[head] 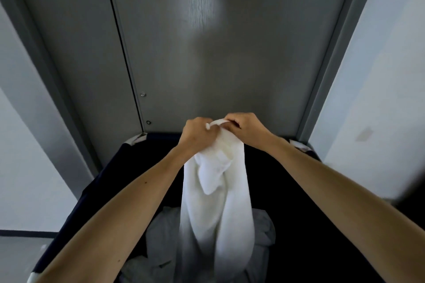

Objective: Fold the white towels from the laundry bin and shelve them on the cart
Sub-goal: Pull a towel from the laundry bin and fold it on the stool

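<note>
White towel: one item, hanging full length straight below both hands, its lower end blurred above the bin's contents. Unfolded; a loose corner droops down its front.

Left hand: fingers curled, pinching the towel's top hem. Right hand: fingers likewise curled on the same hem, touching or just beside the left. A short strip of hem bridges the two. Judged purpose: finding the top edge, so the hands can part along it and spread the cloth for a first fold.

Laundry bin: dark fabric walls, open top, directly beneath the hands and forearms.

Further linen: pale crumpled pieces low in the bin, under the hanging towel; count cannot be told.

Grey door: beyond the hands, behind the bin.

Cart: not in view.
</note>
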